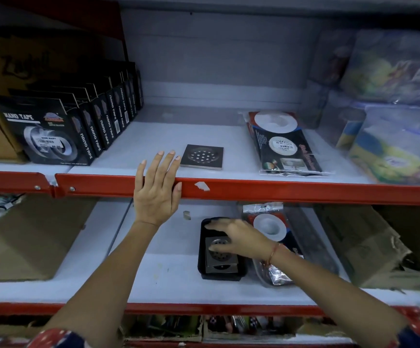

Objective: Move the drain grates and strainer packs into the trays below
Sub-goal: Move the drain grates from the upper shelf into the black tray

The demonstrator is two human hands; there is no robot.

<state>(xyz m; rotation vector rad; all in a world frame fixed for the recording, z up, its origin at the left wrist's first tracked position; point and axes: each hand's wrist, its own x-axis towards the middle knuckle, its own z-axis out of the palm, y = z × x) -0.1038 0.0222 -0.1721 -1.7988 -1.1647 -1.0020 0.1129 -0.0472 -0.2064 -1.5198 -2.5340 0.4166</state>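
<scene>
One square metal drain grate (pixel 202 156) lies flat on the upper shelf, just right of my left hand (pixel 156 188), which is open with fingers spread over the shelf's red front edge. A stack of strainer packs (pixel 283 144) lies further right on the same shelf. On the lower shelf a black tray (pixel 202 254) holds stacked drain grates (pixel 220 258). My right hand (pixel 239 238) rests flat on top of them, fingers extended. Beside it a second tray (pixel 307 234) holds strainer packs (pixel 269 226), partly hidden by my right wrist.
Black Nano Tape boxes (pixel 53 133) stand in a row at the upper left. Clear-wrapped goods (pixel 394 126) fill the upper right. Cardboard boxes sit on the lower shelf at left (pixel 25 237) and right (pixel 369 244). The red shelf rail (pixel 279 190) crosses between both shelves.
</scene>
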